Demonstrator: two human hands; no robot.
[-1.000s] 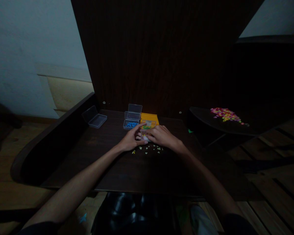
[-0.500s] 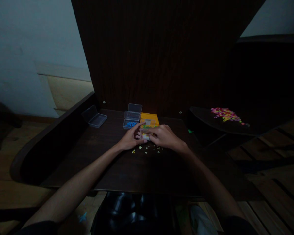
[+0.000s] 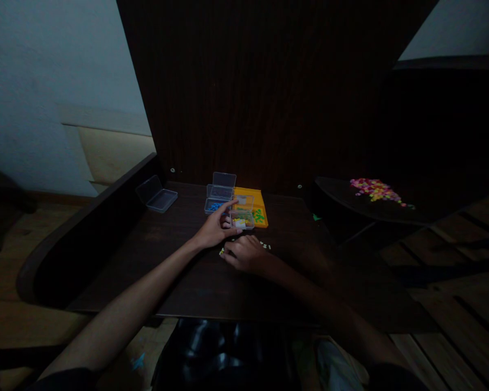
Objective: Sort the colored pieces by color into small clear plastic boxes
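Note:
My left hand grips the left side of a small clear plastic box, thumb along its front and fingers at its side and back. Yellow pieces and a white patch show in the box, and its lid stands open. Lower down, my right hand is over the tabletop, fingers bent together and tips down at a small yellow piece. Whatever lies between those fingertips is too small to make out. Several pale loose pieces lie just beyond this hand, which partly covers the scatter.
Behind the box lie an orange tray with green pieces and a clear box with blue pieces. Another open clear box sits left. On the right-hand ledge is a pile of pink and yellow pieces. A raised side panel borders the left.
My right hand has come out of the clear box and down toward me, onto the loose pieces. The left hand stays on the box, which has shifted slightly; its yellow pieces now show.

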